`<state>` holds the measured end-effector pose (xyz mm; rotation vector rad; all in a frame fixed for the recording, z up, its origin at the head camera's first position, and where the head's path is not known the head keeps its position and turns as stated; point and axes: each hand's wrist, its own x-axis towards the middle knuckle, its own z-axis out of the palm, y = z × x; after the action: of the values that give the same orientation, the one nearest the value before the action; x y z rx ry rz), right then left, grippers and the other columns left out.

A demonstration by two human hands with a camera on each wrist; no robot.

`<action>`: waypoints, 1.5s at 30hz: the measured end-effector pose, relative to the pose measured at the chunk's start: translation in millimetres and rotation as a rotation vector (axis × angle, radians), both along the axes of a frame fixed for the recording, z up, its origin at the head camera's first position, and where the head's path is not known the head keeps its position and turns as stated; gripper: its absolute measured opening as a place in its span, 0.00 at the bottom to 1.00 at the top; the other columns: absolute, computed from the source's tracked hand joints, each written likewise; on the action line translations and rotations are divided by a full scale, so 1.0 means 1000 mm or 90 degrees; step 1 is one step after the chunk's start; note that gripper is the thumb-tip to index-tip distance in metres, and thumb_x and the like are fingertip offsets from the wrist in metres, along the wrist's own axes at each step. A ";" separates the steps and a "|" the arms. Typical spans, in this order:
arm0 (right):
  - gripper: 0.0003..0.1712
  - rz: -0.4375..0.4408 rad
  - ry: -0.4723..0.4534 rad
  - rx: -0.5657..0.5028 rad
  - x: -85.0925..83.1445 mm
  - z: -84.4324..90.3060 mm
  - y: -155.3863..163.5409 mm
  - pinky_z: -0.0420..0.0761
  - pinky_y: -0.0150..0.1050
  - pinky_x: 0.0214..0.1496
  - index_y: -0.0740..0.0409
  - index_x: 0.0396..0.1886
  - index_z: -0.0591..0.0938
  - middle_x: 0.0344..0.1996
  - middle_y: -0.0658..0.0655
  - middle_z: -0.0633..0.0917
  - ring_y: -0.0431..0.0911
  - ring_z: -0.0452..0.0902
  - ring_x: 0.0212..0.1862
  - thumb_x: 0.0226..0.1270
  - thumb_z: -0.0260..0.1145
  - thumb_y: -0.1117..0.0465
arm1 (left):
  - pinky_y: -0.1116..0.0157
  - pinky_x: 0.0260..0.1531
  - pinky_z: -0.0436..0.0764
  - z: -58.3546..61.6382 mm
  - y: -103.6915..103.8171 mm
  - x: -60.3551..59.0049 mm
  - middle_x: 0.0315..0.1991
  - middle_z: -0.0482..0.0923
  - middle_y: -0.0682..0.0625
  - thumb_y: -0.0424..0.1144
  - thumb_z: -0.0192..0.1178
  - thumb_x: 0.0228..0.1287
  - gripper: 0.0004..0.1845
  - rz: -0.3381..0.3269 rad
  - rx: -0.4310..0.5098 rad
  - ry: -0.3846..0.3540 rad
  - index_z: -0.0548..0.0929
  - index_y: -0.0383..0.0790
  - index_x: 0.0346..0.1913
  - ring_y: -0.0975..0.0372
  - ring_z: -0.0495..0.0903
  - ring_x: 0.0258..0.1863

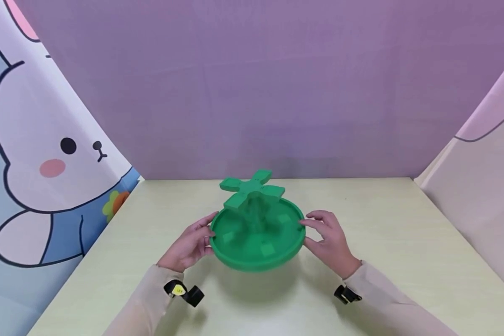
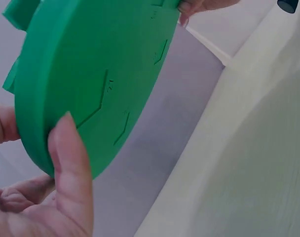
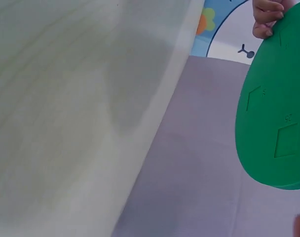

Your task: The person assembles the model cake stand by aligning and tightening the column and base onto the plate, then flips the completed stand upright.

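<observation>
Above the table, both hands hold up a green round tray [image 1: 254, 265] with a raised rim. From its middle rises a post topped by a flat cross-shaped piece [image 1: 250, 187] with several paddle-like arms. My left hand [image 1: 192, 243] grips the left rim, its thumb [image 2: 70, 173] pressed to the underside in the left wrist view. On the opposite side, my right hand [image 1: 331, 240] pinches the right rim between fingers and thumb. The tray's underside [image 3: 273, 113] shows engraved outlines and small numbers in the right wrist view, where most of the right hand is hidden.
Beneath the tray lies a pale wooden table [image 1: 382, 219], with the tray's shadow on it. A purple cloth backdrop [image 1: 277, 93] stands behind the table. A cartoon rabbit cloth [image 1: 33, 140] hangs at the left, a pale cloth [image 1: 487, 186] at the right.
</observation>
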<state>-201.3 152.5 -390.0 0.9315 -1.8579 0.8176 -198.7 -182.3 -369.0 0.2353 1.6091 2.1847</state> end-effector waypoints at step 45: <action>0.19 0.064 -0.496 -0.287 0.021 0.027 -0.004 0.80 0.25 0.36 0.78 0.48 0.76 0.33 0.36 0.81 0.33 0.77 0.36 0.55 0.67 0.81 | 0.73 0.49 0.77 -0.015 0.015 -0.002 0.49 0.79 0.68 0.32 0.62 0.66 0.43 0.103 -0.138 0.380 0.47 0.26 0.75 0.72 0.78 0.48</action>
<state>-180.8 148.7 -362.8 0.4356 -2.1129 1.7568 -201.0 -167.1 -383.7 0.7743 2.2317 2.1507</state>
